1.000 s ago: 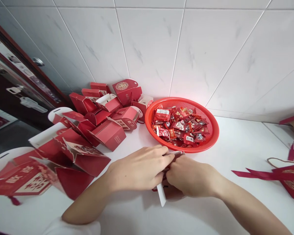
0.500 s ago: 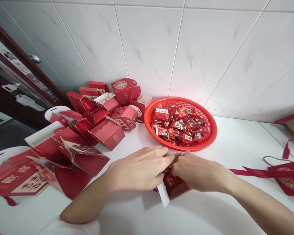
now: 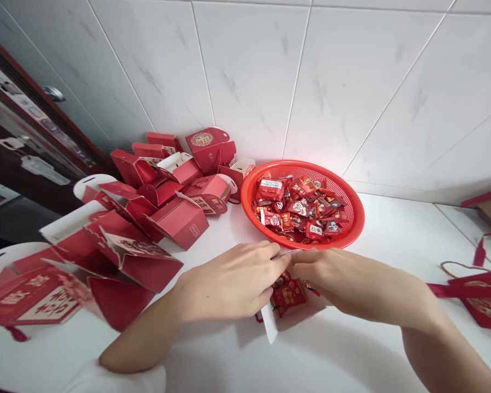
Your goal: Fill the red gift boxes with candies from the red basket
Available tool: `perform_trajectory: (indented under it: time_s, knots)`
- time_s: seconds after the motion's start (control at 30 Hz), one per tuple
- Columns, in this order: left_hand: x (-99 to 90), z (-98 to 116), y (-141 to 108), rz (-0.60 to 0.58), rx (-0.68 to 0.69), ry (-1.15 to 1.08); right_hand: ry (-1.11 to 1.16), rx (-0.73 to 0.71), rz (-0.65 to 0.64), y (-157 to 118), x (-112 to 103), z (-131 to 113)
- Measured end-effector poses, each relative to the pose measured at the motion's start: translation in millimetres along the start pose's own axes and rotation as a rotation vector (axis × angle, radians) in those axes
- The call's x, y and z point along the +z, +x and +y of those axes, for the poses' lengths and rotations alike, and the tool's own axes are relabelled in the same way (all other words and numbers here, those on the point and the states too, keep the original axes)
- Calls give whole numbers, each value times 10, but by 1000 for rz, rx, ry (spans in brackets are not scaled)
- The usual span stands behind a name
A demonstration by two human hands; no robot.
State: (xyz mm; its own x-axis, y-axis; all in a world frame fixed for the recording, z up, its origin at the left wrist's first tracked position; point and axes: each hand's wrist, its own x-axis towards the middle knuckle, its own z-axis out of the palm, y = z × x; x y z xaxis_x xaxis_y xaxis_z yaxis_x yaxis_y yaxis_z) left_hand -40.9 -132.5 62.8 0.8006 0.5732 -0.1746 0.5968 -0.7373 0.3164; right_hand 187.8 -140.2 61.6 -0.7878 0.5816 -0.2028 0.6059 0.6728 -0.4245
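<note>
Between my hands stands a red paper box (image 3: 305, 315) with its top open and red-wrapped sweets (image 3: 288, 296) inside. My left hand (image 3: 237, 281) is closed on the box's left and far edge, beside a white flap (image 3: 269, 323). My right hand (image 3: 331, 278) bends over the far right edge of the box, its fingers pressed together; the fingertips are partly hidden, and what they grip cannot be made out. Just beyond both hands sits a red oval basket (image 3: 354, 232) holding many wrapped sweets (image 3: 300, 208).
Many open red boxes (image 3: 180, 221) crowd the left of the white counter (image 3: 213, 360). A finished-looking red box (image 3: 480, 297) with ribbon and cord lies at the right. A tiled wall (image 3: 245, 71) rises behind; a dark door frame (image 3: 45, 117) is at the left.
My right hand has risen slightly and turned flatter over the box, its wrist now more bent. More of the sweets inside show. My left hand has barely moved.
</note>
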Motion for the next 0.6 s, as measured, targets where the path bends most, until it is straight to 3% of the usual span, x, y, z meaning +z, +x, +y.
perform_trajectory:
  time_s: [0.23, 0.47, 0.6]
  knots:
    - [28, -25, -67, 81, 53, -28, 169, -119, 239, -297, -121, -65]
    - [21, -35, -24, 91, 103, -33, 203, -174, 274, -206, -60, -100]
    - [-11, -34, -99, 208, 125, -33, 172, -222, 283, -226, -81, -180]
